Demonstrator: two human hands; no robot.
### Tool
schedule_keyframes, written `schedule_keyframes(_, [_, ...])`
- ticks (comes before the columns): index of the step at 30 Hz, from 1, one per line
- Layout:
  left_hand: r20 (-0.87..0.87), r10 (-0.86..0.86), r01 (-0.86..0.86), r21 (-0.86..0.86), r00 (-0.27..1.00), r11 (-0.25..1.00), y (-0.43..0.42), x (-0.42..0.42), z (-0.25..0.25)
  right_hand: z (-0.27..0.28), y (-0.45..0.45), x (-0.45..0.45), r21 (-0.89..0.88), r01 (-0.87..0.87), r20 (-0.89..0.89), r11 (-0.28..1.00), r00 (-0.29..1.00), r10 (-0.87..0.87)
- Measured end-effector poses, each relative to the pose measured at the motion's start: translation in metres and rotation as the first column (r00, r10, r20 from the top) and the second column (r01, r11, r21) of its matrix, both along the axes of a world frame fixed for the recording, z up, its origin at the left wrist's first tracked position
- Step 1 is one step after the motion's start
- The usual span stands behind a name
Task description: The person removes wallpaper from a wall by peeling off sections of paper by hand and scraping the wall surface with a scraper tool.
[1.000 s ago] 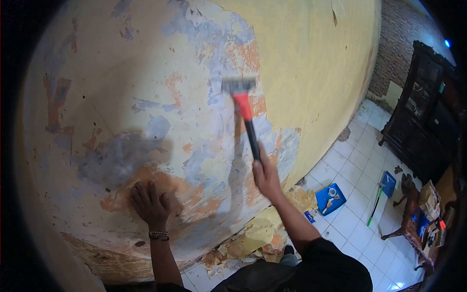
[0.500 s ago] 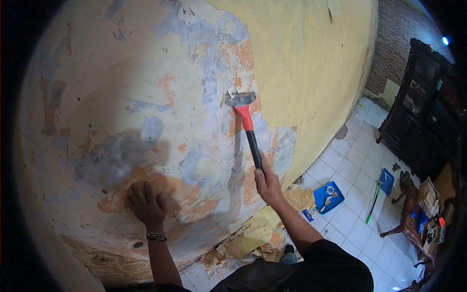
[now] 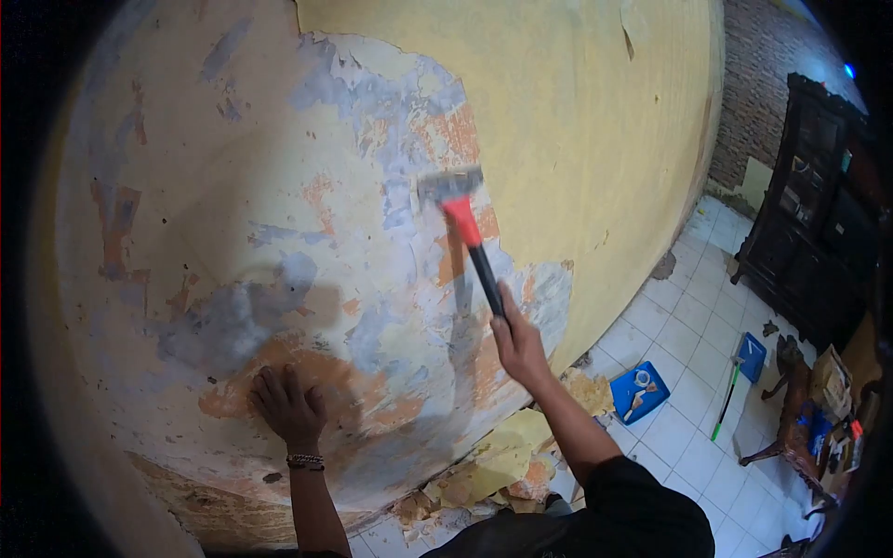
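Note:
My right hand [image 3: 521,346] is closed round the black handle of a long-handled wall scraper [image 3: 482,270] with a red neck. Its wide grey head, slightly blurred, lies at the wall [image 3: 363,242], on the stripped strip just left of the yellow paint edge [image 3: 558,139]. Bare patches of orange, grey-blue and cream show around it. Lower left, my left hand [image 3: 290,405] rests on an orange patch of the wall with its fingers spread, holding nothing. A bracelet circles that wrist.
Peeled paint flakes [image 3: 507,456] are heaped along the wall's foot. On the white tiled floor [image 3: 684,321] lie a blue tray [image 3: 640,391] with tools and tape, and a green-handled roller [image 3: 727,398] by another blue tray. A dark cabinet [image 3: 800,223] and a carved wooden seat [image 3: 791,418] stand at right.
The scraper head has shifted slightly left and tilted against the wall. The camera view has moved a little, and my left hand stays on the same patch.

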State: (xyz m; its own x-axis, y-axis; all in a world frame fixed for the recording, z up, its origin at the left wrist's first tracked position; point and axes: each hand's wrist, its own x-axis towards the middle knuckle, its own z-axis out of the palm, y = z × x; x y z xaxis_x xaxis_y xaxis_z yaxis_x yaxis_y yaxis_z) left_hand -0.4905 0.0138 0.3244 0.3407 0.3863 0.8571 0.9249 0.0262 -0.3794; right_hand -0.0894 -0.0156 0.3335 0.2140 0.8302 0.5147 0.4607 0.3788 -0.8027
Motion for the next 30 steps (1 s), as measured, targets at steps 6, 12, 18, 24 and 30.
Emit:
schedule_keyframes(6, [0.001,0.017,-0.017,0.006,1.0,1.0,0.001,0.001,0.0,0.003,-0.006,0.002,0.049,-0.072,-0.003,0.996,0.997,0.072])
schedule_keyframes(12, [0.066,0.039,-0.041,0.034,0.997,0.999,0.005,0.03,0.007,0.108,0.025,0.021,0.132,-0.079,0.097,0.988,0.993,0.066])
schedule_keyframes(18, [0.112,-0.055,0.043,0.111,0.992,0.993,0.025,0.116,0.112,0.012,0.023,0.026,0.117,-0.119,0.157,0.986,0.983,0.1])
schedule_keyframes(24, [0.054,-0.075,0.077,-0.054,0.996,0.996,0.045,0.173,0.109,-0.245,-0.079,0.025,-0.441,-0.165,0.087,0.882,0.971,0.225])
schedule_keyframes(30, [-0.165,-0.267,0.199,-0.341,0.949,0.919,0.06,0.219,-0.015,-0.308,-0.17,0.042,-0.73,-0.145,-0.019,0.669,0.981,0.192])
